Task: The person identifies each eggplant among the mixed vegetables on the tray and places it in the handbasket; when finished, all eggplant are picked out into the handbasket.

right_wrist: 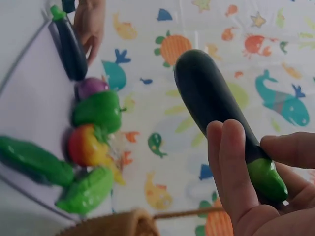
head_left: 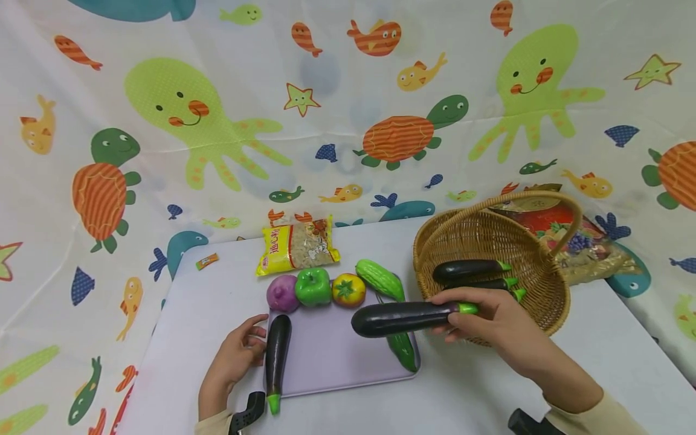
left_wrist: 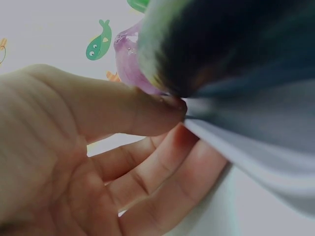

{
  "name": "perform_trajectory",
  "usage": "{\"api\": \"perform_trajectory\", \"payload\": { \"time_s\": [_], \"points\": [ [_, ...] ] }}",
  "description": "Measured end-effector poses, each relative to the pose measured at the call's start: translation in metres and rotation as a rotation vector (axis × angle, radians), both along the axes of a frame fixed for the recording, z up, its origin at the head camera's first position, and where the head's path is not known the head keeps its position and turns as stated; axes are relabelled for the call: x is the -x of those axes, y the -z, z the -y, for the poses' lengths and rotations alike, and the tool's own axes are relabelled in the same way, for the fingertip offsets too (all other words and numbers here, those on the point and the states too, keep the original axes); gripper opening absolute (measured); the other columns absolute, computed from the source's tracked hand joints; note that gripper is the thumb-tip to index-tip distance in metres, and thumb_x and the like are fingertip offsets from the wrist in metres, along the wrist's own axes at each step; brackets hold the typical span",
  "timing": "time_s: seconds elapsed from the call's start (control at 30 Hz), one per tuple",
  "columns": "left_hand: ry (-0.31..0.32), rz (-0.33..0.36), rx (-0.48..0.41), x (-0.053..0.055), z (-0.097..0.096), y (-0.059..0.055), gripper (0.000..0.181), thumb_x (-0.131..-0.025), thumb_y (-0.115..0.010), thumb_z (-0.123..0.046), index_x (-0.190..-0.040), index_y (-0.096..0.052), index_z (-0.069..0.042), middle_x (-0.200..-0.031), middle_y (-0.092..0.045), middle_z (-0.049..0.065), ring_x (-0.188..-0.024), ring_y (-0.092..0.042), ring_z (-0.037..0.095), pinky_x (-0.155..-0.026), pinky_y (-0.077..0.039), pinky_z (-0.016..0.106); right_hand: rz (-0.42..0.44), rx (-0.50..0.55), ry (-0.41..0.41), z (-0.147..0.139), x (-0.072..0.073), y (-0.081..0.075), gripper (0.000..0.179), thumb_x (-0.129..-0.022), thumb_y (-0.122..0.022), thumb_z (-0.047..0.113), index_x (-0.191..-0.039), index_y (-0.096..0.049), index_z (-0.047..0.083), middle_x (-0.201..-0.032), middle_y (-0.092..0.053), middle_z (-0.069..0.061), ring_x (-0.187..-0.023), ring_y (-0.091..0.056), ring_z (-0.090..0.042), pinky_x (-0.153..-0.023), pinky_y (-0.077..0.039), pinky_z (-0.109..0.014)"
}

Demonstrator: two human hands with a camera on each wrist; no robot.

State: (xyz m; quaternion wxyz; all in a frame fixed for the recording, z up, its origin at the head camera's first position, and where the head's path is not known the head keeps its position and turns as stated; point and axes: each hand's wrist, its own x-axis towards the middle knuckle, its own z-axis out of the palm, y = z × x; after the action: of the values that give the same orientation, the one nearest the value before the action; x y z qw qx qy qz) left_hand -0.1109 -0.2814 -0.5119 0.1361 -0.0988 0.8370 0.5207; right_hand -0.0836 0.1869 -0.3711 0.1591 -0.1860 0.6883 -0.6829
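In the right-centre of the head view, the right hand [head_left: 500,326] holds an eggplant [head_left: 399,318] in the air. The thumb and the fingers are closed around its green end, and the thick dark end points to the left. Behind it one sees the right part of a light purple tray [head_left: 331,356], which lies in the lower middle of the frame.

The left hand [head_left: 237,350] is at the left edge of this tray; in the left wrist view, its thumb and fingers pinch the rim, with almost no gap.

A second eggplant [head_left: 278,350] lies along the left side of the tray, and its green tip passes the lower left corner. Along the upper side are an onion [head_left: 283,293], a green pepper [head_left: 313,286], a yellow-red tomato [head_left: 353,290] and a bumpy green gourd [head_left: 380,279]. A cucumber [head_left: 402,351] lies at the right side.

On the right of the frame, a tilted basket [head_left: 551,302] contains more eggplants [head_left: 469,270]. A yellow food bag [head_left: 298,246] lies above the tray.
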Motion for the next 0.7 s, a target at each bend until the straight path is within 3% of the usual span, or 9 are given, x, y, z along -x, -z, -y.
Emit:
{"api": "perform_trajectory", "payload": {
  "time_s": [0.17, 0.47, 0.7],
  "points": [
    [-0.002, 0.000, 0.005, 0.000, 0.000, -0.001, 0.061, -0.088, -0.055, 0.015, -0.147, -0.049, -0.001, -0.115, -0.056, 0.017, -0.087, -0.059, 0.023, -0.061, -0.060, 0.035, 0.002, 0.046, -0.011, -0.032, 0.000, -0.008, 0.035, -0.103, -0.047, -0.007, -0.133, -0.063, 0.000, -0.108, -0.072, -0.021, -0.094, -0.073, -0.028, -0.079, -0.062, -0.039],
    [-0.015, 0.000, 0.013, -0.001, 0.000, -0.001, 0.062, -0.087, -0.053, 0.016, -0.146, -0.051, -0.003, -0.114, -0.056, 0.017, -0.088, -0.060, 0.024, -0.062, -0.060, 0.035, 0.030, 0.116, 0.066, -0.085, 0.005, -0.011, 0.044, -0.102, -0.038, -0.015, -0.136, -0.062, 0.000, -0.134, -0.062, -0.004, -0.098, -0.074, -0.031, -0.081, -0.062, -0.036],
    [-0.002, -0.009, 0.010, -0.001, 0.000, -0.002, 0.062, -0.087, -0.054, 0.016, -0.146, -0.050, -0.001, -0.114, -0.056, 0.017, -0.086, -0.060, 0.021, -0.061, -0.060, 0.035, 0.058, 0.155, 0.136, -0.112, 0.015, -0.011, 0.044, -0.102, -0.038, -0.017, -0.133, -0.065, 0.000, -0.131, -0.061, -0.004, -0.096, -0.074, -0.031, -0.081, -0.061, -0.035]
  ]
}}
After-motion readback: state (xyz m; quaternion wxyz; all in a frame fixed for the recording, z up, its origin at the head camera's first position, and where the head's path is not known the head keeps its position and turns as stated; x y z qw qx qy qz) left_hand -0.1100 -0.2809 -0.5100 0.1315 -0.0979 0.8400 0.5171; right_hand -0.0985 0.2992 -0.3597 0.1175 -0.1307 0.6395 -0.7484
